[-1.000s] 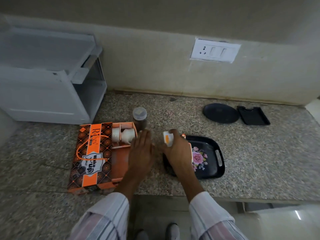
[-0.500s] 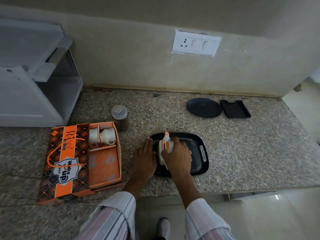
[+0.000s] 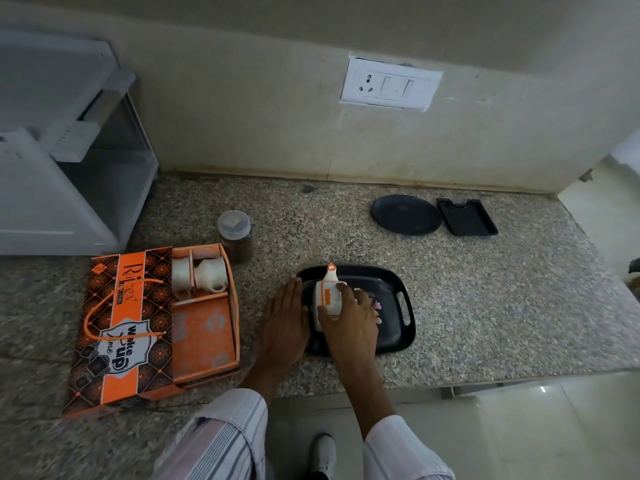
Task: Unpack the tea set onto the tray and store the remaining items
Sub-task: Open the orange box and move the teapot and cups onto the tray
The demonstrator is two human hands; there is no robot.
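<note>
A: What could be spoiled here?

B: The white and orange tea piece (image 3: 329, 299) is gripped from above by the curled fingers of the right hand (image 3: 349, 320) and is held low over the left part of the black tray (image 3: 398, 341). If it is let go tilted, it could tip against the rim.

A: And the left hand (image 3: 285, 317)?

B: It is laid flat, fingers straight, just beside the tray's left edge. The tray could be nudged toward the counter edge (image 3: 485, 377), which is near. Open granite is left to the right; two cups (image 3: 201, 277) are yet to be taken from the orange box (image 3: 204, 327).
</note>
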